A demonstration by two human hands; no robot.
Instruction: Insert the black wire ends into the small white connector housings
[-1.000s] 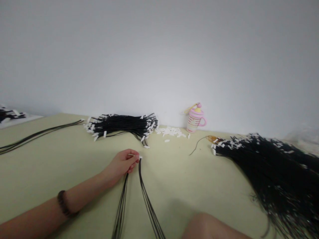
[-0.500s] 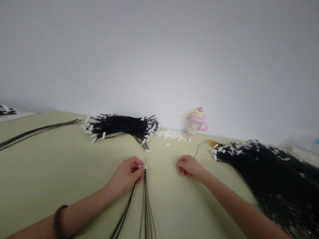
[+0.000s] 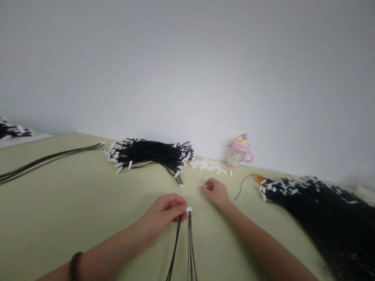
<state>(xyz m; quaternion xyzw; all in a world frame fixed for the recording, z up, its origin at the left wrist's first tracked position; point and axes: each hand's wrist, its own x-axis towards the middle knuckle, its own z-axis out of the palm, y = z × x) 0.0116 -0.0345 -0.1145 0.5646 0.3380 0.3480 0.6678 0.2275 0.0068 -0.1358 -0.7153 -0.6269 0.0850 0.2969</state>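
Observation:
My left hand [image 3: 171,210] is closed in a pinch on a white connector [image 3: 189,209]. Thin black wires [image 3: 191,244] run down from that connector towards the bottom of the view, some of them passing under my fingers. To its right, my right hand [image 3: 216,191] rests near the table surface with thumb and forefinger curled together. Between those fingertips shows a small white connector piece [image 3: 206,187], partly hidden. Just beyond my right hand lies a pile of loose white connectors [image 3: 208,165].
A bundle of black wires [image 3: 154,152] with white ends lies at the back. More wires [image 3: 49,158] stretch out on the left. A pink cup-shaped ornament [image 3: 238,153] stands against the wall. On the right is a large heap of black wires [image 3: 310,207], beside a brownish loop [image 3: 258,178].
My right hand has moved left and away from me, to where a single loose connector lay. My left hand still pinches the wired connector. The whole view has shifted slightly.

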